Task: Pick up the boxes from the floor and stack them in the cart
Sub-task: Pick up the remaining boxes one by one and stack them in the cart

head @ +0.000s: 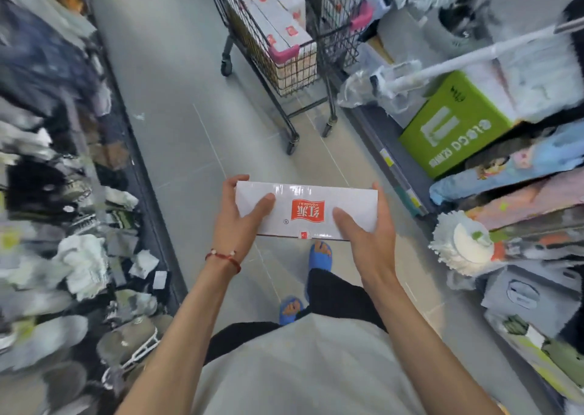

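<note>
I hold a long white box with a red logo level in front of me, above the floor. My left hand grips its left end, thumb across the top and fingers round the far edge. My right hand grips the right end the same way. Ahead stands a black wire cart with pink corner guards. Several matching white boxes lie stacked inside its basket. The cart is about a step away from the held box.
I stand in a narrow shop aisle with a grey tiled floor. Shelves of socks and shoes line the left. A green carton, a mop head and packed goods crowd the right side.
</note>
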`<control>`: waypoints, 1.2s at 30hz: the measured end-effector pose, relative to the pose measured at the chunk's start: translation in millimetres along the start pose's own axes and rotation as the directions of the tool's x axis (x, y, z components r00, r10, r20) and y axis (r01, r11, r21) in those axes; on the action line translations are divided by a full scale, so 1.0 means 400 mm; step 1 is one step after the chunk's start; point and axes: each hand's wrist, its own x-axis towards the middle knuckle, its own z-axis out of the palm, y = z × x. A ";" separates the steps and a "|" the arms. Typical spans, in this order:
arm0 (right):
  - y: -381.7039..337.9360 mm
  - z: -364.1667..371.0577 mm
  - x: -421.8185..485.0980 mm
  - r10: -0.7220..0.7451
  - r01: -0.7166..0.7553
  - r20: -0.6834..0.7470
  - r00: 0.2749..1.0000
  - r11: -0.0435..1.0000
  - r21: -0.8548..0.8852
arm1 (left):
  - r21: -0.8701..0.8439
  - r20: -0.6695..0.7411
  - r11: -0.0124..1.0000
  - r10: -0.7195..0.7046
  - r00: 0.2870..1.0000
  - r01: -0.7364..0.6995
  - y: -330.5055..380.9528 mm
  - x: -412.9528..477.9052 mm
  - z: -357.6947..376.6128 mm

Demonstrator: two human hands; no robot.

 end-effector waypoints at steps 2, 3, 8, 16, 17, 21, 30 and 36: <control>-0.035 0.029 0.074 -0.002 0.002 0.049 0.999 1.000 0.000 | -0.004 -0.049 1.000 0.008 0.999 -0.008 0.030 0.055 0.002; -0.054 0.040 0.107 -0.002 0.002 0.068 0.998 1.000 0.000 | -0.011 -0.065 1.000 -0.002 0.998 0.001 0.047 0.081 0.005; -0.146 0.101 0.252 -0.020 0.021 0.124 0.992 1.000 -0.009 | -0.041 -0.141 0.999 -0.001 0.990 -0.005 0.133 0.206 0.022; -0.269 0.259 0.452 -0.045 0.047 0.113 0.993 0.999 -0.015 | -0.046 -0.156 0.999 0.021 0.987 -0.029 0.228 0.486 -0.020; -0.285 0.285 0.478 -0.050 0.052 0.097 0.994 0.999 -0.013 | -0.045 -0.144 0.998 0.030 0.989 -0.036 0.240 0.530 -0.025; -0.363 0.390 0.573 -0.054 0.055 -0.006 0.998 0.998 0.025 | -0.039 -0.081 0.996 0.074 0.994 -0.077 0.295 0.719 -0.047; -0.467 0.551 0.754 -0.048 0.076 -0.269 0.962 0.993 0.094 | -0.004 0.149 0.988 0.155 0.977 -0.156 0.457 1.043 -0.058; -0.514 0.575 0.881 -0.002 0.081 -0.373 0.928 0.978 0.194 | 0.007 0.267 0.991 0.130 0.955 -0.136 0.531 1.210 0.018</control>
